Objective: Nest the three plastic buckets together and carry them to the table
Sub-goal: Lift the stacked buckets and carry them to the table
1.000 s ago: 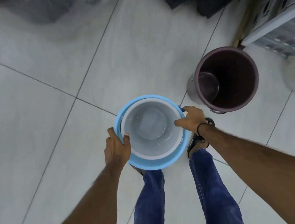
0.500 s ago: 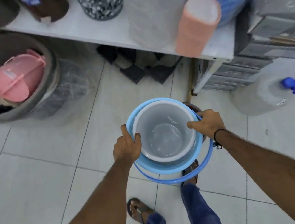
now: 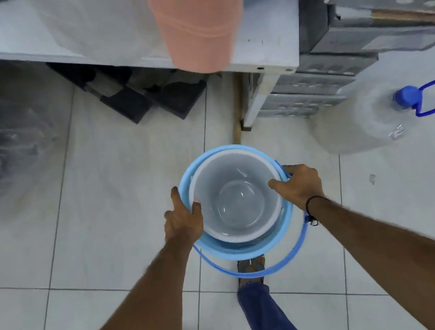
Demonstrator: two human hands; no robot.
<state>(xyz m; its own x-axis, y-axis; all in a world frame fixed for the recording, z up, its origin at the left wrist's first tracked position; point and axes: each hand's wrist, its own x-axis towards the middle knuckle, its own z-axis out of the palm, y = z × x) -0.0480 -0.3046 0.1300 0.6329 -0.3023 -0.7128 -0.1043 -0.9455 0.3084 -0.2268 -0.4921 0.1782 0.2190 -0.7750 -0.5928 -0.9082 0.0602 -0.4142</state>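
Tiled floor (image 3: 103, 214); hands gripping nested buckets (image 3: 225, 250)

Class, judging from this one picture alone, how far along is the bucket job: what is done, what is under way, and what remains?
Done: the white bucket sits nested inside the blue bucket; a third is not visible. Under way: the left hand and right hand hold the stack by its rims, above the floor. Left: setting it on the table just ahead.

Two buckets show, a white one (image 3: 235, 199) nested in a blue one (image 3: 242, 249). Two hands (image 3: 181, 223) (image 3: 300, 186), one water jug (image 3: 368, 120), one pink bin (image 3: 195, 14), one worktop (image 3: 263, 52).
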